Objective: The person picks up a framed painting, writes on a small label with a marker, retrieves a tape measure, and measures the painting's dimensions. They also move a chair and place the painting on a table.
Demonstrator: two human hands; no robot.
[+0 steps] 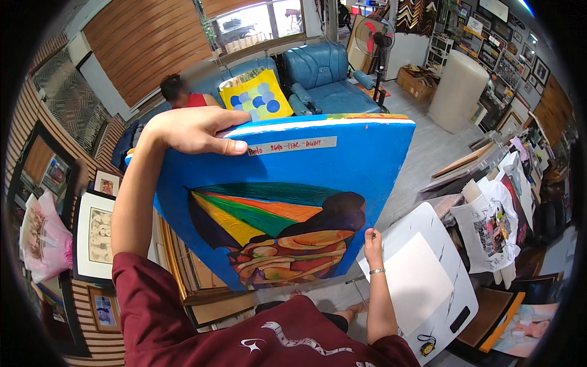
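A large blue painting (293,170) is tilted up in front of me. It shows a figure under a fan of green, orange and yellow stripes, and a handwritten label strip (293,147) is stuck near its top edge. My left hand (192,130) is clamped over that top edge, thumb on the painted face and fingers behind. Lower down on the right side, my right hand (372,246) closes round the painting's edge. A multicoloured edge shows behind the white top edge; whether it belongs to a second canvas, I cannot tell.
To the right stands a white marbled table (455,260) with a white sheet (416,275) and a tape measure (427,345). Framed pictures (98,229) line the left. Beyond are blue sofas (315,67), a seated person (183,92), a fan (380,41) and a wrap roll (457,92).
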